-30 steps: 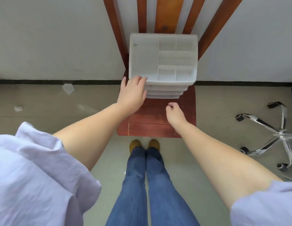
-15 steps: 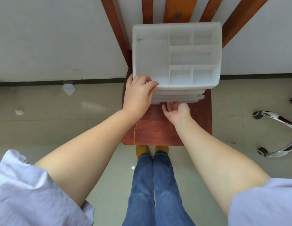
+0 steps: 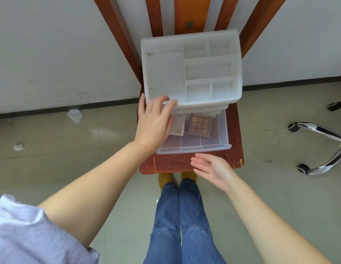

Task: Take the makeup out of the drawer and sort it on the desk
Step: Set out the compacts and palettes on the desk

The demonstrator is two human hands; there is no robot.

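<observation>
1. A white plastic organiser with divided top compartments [image 3: 191,67] sits on a red-brown wooden chair seat [image 3: 235,134].
2. Its clear plastic drawer [image 3: 213,143] is pulled out toward the person.
3. In the drawer lie 2 palettes side by side: a brown eyeshadow palette with square pans [image 3: 199,125] and a paler palette [image 3: 178,125], partly hidden under the left hand.
4. The left hand [image 3: 153,122] rests with straight fingers on the organiser's front-left corner.
5. The right hand [image 3: 213,169] hovers just in front of the drawer, palm up, fingers spread, holding nothing.
</observation>
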